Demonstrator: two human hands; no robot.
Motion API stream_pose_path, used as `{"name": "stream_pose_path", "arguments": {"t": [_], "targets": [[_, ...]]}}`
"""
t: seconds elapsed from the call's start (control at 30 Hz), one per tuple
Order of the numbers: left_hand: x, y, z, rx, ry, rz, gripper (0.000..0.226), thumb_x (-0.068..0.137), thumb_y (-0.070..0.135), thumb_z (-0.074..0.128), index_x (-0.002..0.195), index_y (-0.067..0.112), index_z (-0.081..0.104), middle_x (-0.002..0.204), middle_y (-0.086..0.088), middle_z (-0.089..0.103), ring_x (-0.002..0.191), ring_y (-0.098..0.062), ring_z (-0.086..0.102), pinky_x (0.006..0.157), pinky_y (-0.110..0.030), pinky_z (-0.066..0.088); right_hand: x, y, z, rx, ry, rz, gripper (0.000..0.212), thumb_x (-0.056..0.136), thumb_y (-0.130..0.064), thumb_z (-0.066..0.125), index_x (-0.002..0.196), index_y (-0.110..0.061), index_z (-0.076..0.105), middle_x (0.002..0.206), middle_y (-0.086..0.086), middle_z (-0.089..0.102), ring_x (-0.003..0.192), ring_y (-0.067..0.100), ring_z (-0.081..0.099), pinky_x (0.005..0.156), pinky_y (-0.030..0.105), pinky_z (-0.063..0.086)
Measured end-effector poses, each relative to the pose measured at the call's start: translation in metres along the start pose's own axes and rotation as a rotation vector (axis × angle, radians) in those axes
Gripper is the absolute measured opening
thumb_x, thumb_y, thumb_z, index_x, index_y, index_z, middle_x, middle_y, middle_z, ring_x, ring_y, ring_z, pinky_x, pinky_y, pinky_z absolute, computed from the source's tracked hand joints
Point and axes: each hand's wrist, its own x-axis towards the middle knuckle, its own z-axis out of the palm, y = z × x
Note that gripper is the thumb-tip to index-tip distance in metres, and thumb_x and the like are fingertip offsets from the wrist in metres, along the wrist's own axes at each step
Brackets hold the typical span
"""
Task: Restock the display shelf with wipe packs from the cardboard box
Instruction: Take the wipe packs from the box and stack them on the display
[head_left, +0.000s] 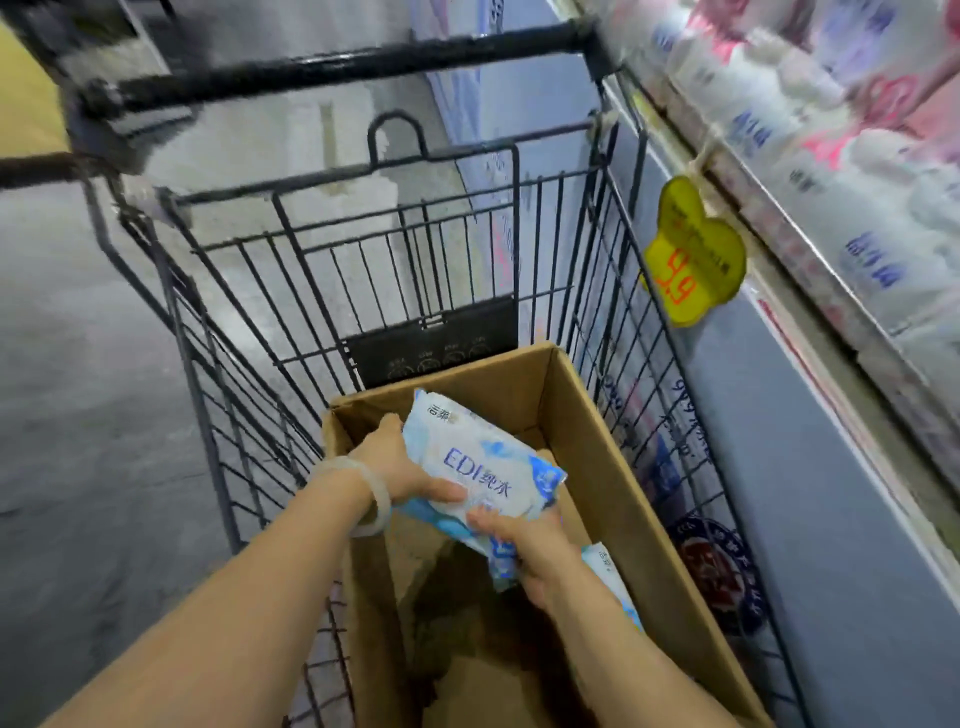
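Over the open cardboard box (613, 457), a blue-and-white wipe pack (483, 462) is held up by both hands. Her left hand (400, 462), with a pale bangle (371, 493) at the wrist, grips the pack's left end, thumb on top; her right hand (530, 545) clutches the near edge. Another pack (613, 582) lies beside that wrist. Box sits in a wire trolley (467, 249), alongside the display shelf (810, 156) and its yellow price tag (691, 254).

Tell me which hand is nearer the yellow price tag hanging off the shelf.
Right. The right hand grips the wipe packs on the side toward the yellow price tag; the left hand holds their far side, further left.
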Motion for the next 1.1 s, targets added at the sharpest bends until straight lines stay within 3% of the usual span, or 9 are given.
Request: {"name": "stream_pose_path", "arguments": {"t": [0.07, 0.13, 0.2, 0.3, 0.43, 0.53, 0.7, 0.97, 1.1], "targets": [[-0.028, 0.005, 0.0, -0.118, 0.039, 0.054, 0.103, 0.048, 0.052, 0.09, 0.126, 0.005, 0.04, 0.122, 0.006, 0.054, 0.111, -0.014, 0.055, 0.086, -0.026, 0.049, -0.017, -0.041, -0.007, -0.196, -0.059, -0.077, 0.059, 0.049, -0.003, 0.087, 0.104, -0.006, 0.065, 0.108, 0.016, 0.073, 0.073, 0.016, 0.072, 0.058, 0.027, 0.057], [-0.043, 0.002, 0.003, -0.231, 0.087, 0.14, 0.11, 0.032, 0.066, 0.087, 0.123, 0.014, 0.054, 0.121, 0.006, 0.064, 0.106, -0.014, 0.063, 0.088, -0.034, 0.056, -0.03, -0.074, -0.008, -0.403, -0.013, -0.16, 0.089, 0.028, -0.027, 0.096, 0.11, -0.012, 0.063, 0.109, 0.012, 0.07, 0.088, 0.02, 0.07, 0.056, 0.027, 0.056], [-0.073, 0.007, 0.001, -0.364, 0.119, 0.218, 0.089, 0.043, 0.051, 0.091, 0.119, 0.016, 0.062, 0.118, 0.001, 0.068, 0.106, -0.019, 0.066, 0.093, -0.041, 0.054, -0.034, -0.089, -0.007, -0.486, -0.001, -0.258, 0.114, 0.017, -0.044, 0.097, 0.119, -0.014, 0.056, 0.116, 0.011, 0.065, 0.099, 0.025, 0.068, 0.065, 0.034, 0.061], [-0.126, 0.017, -0.001, -0.502, 0.22, 0.298, 0.063, 0.059, 0.021, 0.089, 0.116, 0.009, 0.066, 0.113, -0.006, 0.071, 0.103, -0.02, 0.068, 0.094, -0.042, 0.054, -0.058, -0.104, 0.001, -0.535, -0.051, -0.354, 0.111, 0.018, -0.039, 0.099, 0.118, -0.016, 0.058, 0.118, 0.014, 0.065, 0.098, 0.029, 0.069, 0.077, 0.042, 0.061], [-0.188, 0.012, 0.001, -0.573, 0.314, 0.311, 0.083, 0.039, 0.045, 0.093, 0.109, 0.008, 0.068, 0.103, -0.006, 0.074, 0.095, -0.02, 0.072, 0.086, -0.043, 0.058, -0.09, -0.103, 0.003, -0.552, -0.163, -0.43, 0.112, 0.016, -0.044, 0.099, 0.116, -0.015, 0.057, 0.119, 0.015, 0.062, 0.098, 0.031, 0.069, 0.075, 0.043, 0.061], [-0.237, 0.011, 0.015, -0.582, 0.367, 0.379, 0.036, 0.062, 0.014, 0.088, 0.093, 0.016, 0.07, 0.089, 0.0, 0.076, 0.083, -0.012, 0.072, 0.069, -0.025, 0.06, -0.145, -0.103, -0.004, -0.578, -0.212, -0.464, 0.113, 0.017, -0.047, 0.098, 0.117, -0.021, 0.053, 0.12, 0.013, 0.06, 0.1, 0.031, 0.067, 0.076, 0.042, 0.061], [-0.324, 0.014, 0.061, -0.607, 0.437, 0.499, 0.031, 0.067, 0.008, 0.083, 0.087, 0.025, 0.068, 0.075, 0.014, 0.071, 0.067, 0.007, 0.068, 0.058, -0.011, 0.055, -0.261, -0.09, -0.036, -0.593, -0.244, -0.565, 0.102, 0.03, -0.037, 0.099, 0.118, -0.016, 0.052, 0.115, 0.012, 0.065, 0.098, 0.028, 0.069, 0.076, 0.044, 0.061], [-0.426, 0.024, 0.144, -0.579, 0.448, 0.552, 0.063, 0.057, 0.018, 0.09, 0.113, 0.008, 0.064, 0.097, 0.002, 0.074, 0.083, -0.005, 0.072, 0.065, -0.016, 0.058, -0.39, -0.049, -0.126, -0.512, -0.313, -0.595, 0.106, 0.029, -0.031, 0.097, 0.123, -0.011, 0.051, 0.113, 0.013, 0.069, 0.097, 0.027, 0.071, 0.079, 0.044, 0.061], [-0.461, 0.058, 0.18, -0.49, 0.442, 0.6, 0.046, 0.063, 0.016, 0.087, 0.106, 0.011, 0.07, 0.098, 0.001, 0.075, 0.087, -0.009, 0.072, 0.074, -0.023, 0.059, -0.439, -0.051, -0.179, -0.439, -0.319, -0.613, 0.066, 0.063, 0.004, 0.084, 0.121, -0.002, 0.055, 0.11, 0.018, 0.071, 0.091, 0.026, 0.072, 0.068, 0.03, 0.061]]}}
